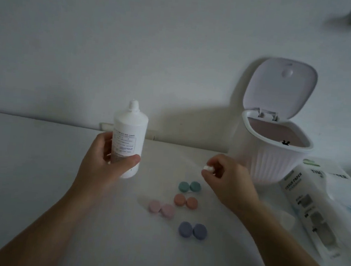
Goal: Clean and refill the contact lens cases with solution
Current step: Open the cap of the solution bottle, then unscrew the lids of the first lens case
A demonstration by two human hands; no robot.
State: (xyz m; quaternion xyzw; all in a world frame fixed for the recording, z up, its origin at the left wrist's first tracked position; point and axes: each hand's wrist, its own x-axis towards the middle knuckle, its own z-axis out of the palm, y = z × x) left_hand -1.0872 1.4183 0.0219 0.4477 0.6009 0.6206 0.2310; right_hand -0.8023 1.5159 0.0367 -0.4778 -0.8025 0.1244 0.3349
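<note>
early stage | left hand (105,160) gripping solution bottle (129,137) | right hand (223,180) pinching small white cap (206,167) | four lens cases (189,186) lidded, unfilled

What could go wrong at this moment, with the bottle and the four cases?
1. The bottle looks uncapped in the left hand; tilting it may spill solution.
2. The right hand pinches a small white cap above the table; it could drop and get dirty.
3. All four cases appear closed, so pouring now would wet the lids.

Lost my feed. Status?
Left hand grips solution bottle, uncapped. Right hand pinches white cap. Four lens cases closed. Nothing blocking.
</note>
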